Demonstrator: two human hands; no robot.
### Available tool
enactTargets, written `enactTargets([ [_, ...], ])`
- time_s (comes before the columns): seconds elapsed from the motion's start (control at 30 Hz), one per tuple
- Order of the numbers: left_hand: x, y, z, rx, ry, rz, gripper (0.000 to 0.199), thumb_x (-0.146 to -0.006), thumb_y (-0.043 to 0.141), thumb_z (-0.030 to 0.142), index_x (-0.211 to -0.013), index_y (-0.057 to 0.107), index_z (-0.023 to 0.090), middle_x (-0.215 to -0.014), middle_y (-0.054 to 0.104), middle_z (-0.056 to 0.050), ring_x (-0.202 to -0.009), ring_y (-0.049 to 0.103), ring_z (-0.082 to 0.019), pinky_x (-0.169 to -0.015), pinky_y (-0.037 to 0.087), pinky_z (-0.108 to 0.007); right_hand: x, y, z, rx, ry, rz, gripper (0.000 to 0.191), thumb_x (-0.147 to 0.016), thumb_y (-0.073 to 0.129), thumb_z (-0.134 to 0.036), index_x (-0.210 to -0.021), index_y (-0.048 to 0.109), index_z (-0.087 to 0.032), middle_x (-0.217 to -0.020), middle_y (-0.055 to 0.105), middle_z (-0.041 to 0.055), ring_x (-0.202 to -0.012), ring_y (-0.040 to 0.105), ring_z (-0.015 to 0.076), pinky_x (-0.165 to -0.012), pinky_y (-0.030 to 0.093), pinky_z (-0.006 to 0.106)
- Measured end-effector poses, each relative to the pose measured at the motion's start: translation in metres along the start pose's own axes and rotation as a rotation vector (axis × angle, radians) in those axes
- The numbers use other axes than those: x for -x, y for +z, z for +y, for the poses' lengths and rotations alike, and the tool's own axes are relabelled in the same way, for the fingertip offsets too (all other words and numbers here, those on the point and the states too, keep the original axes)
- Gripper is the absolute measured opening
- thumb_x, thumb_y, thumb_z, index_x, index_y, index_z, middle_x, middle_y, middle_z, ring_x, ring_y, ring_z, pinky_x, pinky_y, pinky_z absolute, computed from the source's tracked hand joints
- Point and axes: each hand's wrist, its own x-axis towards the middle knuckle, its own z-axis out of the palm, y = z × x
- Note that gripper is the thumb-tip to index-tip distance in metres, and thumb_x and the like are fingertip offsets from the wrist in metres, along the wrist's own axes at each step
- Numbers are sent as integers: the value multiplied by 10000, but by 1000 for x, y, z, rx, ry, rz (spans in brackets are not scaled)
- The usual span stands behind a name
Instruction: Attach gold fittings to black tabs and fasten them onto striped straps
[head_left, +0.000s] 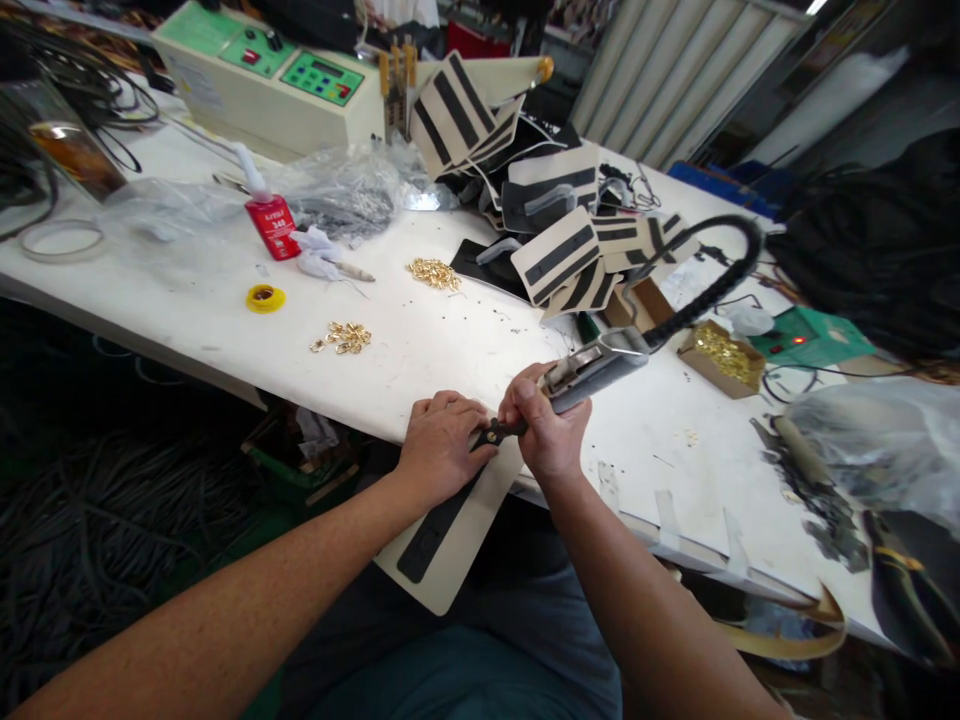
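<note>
A grey handheld power tool (598, 372) with a thick black hose (712, 285) is gripped in my right hand (551, 420), its tip pointing left. That tip is close to a small dark piece with a gold-coloured fastener (492, 436). My left hand (444, 445) has its fingers closed over a beige panel (465, 555) at the table's front edge. Along the panel runs a black strip (424, 543), partly covered by my left hand. The panel slants from the table edge down over my lap.
Gold-coloured clasps (343, 338) lie on the white table (285, 345) near a yellow ring (265, 298) and a red bottle (271, 225). Beige panels with black stripes (559, 260) are heaped behind. Rightward are a box of gold pieces (721, 358) and pliers (907, 585).
</note>
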Motion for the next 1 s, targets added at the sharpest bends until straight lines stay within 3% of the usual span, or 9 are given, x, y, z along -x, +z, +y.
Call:
enactTargets([
  [0.33,-2,1,-1,16,3,3,201,-830,827,354,-1009,766,287,-1264,765,25,-1261,563,-276,-1014,384,-483,1,0,7,3,-22,72,344,-876,734,-456,-707,539,-231,-554,521,-57,-429,483,105,-440,448,255],
  [0.57,-2,4,0,-46,-13,0,200,-835,811,358,-1019,763,298,-1246,760,2,-1262,560,-306,-991,414,-494,-3,4,-3,139,32,-59,348,-811,738,-366,-588,519,-214,-567,550,-19,-489,521,114,-467,438,256],
  [0.77,-2,2,1,-59,-34,-12,220,-841,800,356,-1048,761,291,-1245,756,-15,-1265,558,-314,-991,428,-485,-4,4,2,131,19,-88,310,-786,748,-354,-610,533,-217,-585,568,-18,-500,530,120,-481,454,264],
  [1.0,0,-1,5,-38,-7,-15,205,-849,813,371,-1029,762,289,-1251,766,0,-1258,567,-298,-994,407,-486,2,-2,6,53,2,34,293,-847,744,-366,-665,572,-214,-597,554,-29,-508,530,123,-499,466,273],
])
